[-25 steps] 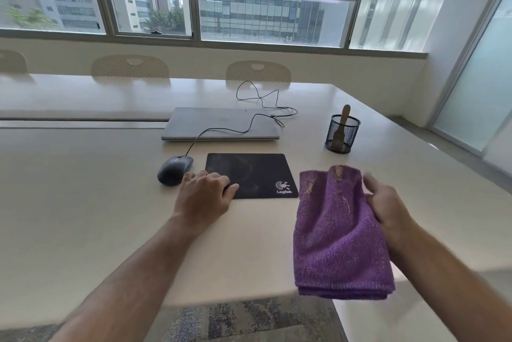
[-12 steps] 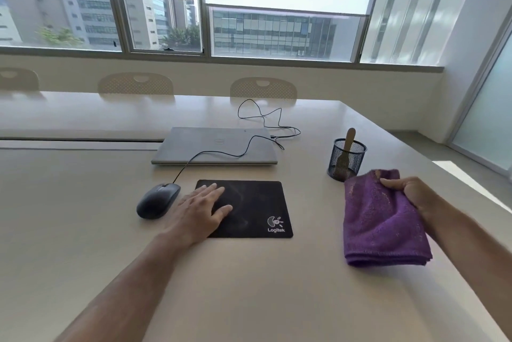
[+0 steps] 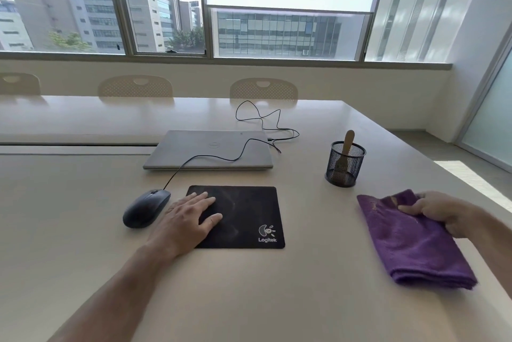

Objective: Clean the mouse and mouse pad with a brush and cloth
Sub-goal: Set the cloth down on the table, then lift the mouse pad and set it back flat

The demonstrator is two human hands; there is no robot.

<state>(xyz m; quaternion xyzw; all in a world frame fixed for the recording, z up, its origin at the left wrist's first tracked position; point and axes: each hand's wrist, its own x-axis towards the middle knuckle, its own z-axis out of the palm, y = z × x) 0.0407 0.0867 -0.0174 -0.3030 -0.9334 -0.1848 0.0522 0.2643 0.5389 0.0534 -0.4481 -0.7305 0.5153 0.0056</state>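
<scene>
I see my left hand (image 3: 191, 219) flat, fingers spread, on the mouse pad's (image 3: 249, 217) left edge, while my right hand (image 3: 440, 214) pinches the folded purple cloth (image 3: 410, 244) near the table's (image 3: 277, 300) right edge.

Two bare forearms show, with no sleeve on either up to the frame edge. The left forearm (image 3: 110, 291) enters from about 7 o'clock, long and lightly haired, ending in the left hand (image 3: 188, 219), whose fingers (image 3: 206, 197) carry no ring. The right forearm (image 3: 496, 236) enters from 4 o'clock; the right hand (image 3: 440, 211) wears no watch, band or glove.
</scene>
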